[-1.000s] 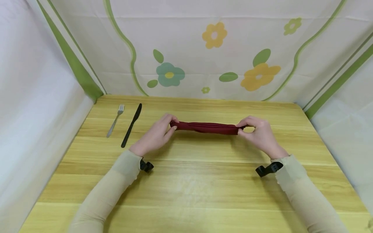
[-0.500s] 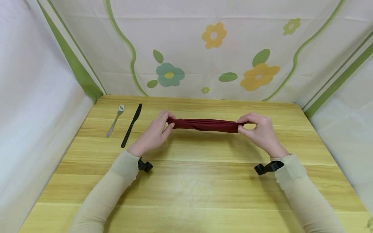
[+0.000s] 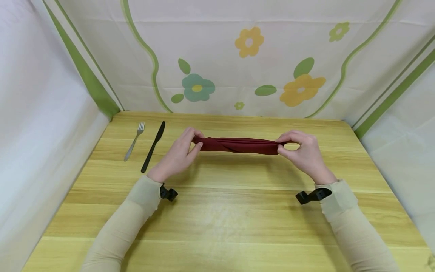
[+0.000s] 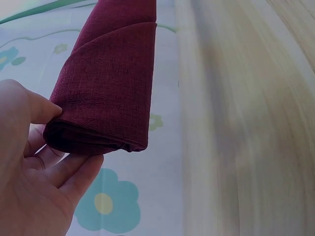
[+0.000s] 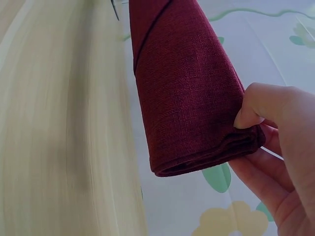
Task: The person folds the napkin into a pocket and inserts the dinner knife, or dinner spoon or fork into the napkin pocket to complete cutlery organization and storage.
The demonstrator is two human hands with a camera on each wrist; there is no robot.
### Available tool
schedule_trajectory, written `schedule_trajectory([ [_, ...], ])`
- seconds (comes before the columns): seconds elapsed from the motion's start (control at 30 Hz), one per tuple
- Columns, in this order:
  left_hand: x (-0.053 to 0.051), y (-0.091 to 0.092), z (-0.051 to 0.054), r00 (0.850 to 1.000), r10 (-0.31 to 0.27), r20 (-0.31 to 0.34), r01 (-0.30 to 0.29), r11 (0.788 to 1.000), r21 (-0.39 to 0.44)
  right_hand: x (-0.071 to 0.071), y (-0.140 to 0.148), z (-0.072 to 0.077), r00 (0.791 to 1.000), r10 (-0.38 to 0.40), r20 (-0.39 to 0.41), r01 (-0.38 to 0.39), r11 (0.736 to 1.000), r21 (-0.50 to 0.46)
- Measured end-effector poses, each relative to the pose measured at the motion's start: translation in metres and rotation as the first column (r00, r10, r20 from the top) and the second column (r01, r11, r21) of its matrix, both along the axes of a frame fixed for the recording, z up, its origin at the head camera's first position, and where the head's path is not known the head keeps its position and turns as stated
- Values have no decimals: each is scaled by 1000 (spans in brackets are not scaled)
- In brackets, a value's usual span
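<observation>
A dark red cloth napkin [image 3: 242, 146], folded into a long flat band with a slanting fold line, stretches between the two hands. My left hand [image 3: 180, 153] pinches its left end, thumb on the near face and fingers behind. At the opposite end, my right hand [image 3: 302, 153] pinches a corner between thumb and fingers. Layered edges of the napkin [image 4: 106, 88] show at the left end in the left wrist view. Similar rolled layers of the napkin [image 5: 192, 98] appear at the right end. A soft shadow lies on the wood below the cloth.
Left of the hands, a metal fork [image 3: 134, 141] and a black knife [image 3: 153, 146] lie on the wooden table [image 3: 217, 226]. White fabric walls [image 3: 221, 49] with printed flowers stand behind the table and at both sides.
Both hands have risen slightly or moved a little away from the body with the napkin. The left hand has shifted slightly left, and the band looks tauter.
</observation>
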State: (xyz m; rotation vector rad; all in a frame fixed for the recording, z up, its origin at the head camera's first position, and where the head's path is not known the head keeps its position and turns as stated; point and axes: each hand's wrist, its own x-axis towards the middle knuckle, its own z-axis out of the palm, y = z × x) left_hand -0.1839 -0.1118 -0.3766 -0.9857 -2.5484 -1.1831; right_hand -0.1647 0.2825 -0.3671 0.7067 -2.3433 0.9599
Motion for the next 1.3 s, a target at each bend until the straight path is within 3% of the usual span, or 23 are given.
schedule_trajectory([
  [0.77, 0, -2, -1, 999, 8, 45, -7, 1000, -19, 0, -1, -3, 999, 14, 44, -13, 999, -34],
  [1.3, 1, -7, -5, 989, -1, 147, 6, 999, -32, 1, -1, -8, 977, -10, 214, 14, 1000, -16],
])
